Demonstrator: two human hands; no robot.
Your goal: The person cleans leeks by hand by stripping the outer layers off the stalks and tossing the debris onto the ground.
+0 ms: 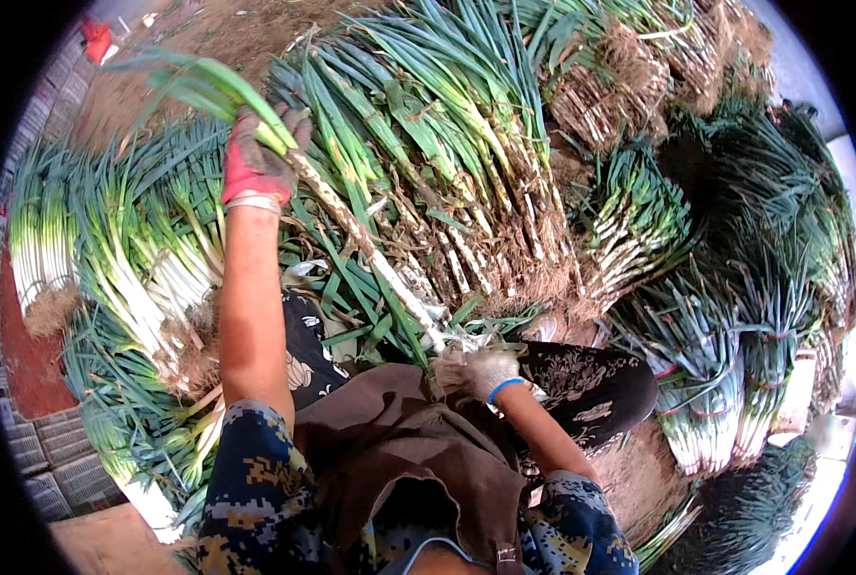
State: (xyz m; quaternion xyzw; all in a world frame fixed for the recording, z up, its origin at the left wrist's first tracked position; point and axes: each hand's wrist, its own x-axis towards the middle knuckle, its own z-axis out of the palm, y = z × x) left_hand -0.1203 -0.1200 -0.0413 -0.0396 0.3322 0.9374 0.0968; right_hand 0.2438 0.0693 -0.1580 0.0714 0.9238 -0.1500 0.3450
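Note:
My left hand [261, 159], in a red and grey work glove, grips one long green onion [360, 237] where its leaves begin. The stalk slants down to the right across my front, its lower part streaked with soil. At its lower end my right hand [477, 372], in a soiled white knit glove with a blue cuff, is closed about the root end; the fingers are blurred. Just beyond lies a large pile of unpeeled green onions [464, 208], with brown husks and roots. Loose leaves [370, 323] lie between that pile and my lap.
Cleaned green onions with white stalks [137, 295] lie in a heap at my left. Tied bundles [701, 402] stand at my right. More unpeeled onions [608, 108] are stacked at the back right. A brown apron [413, 438] covers my lap.

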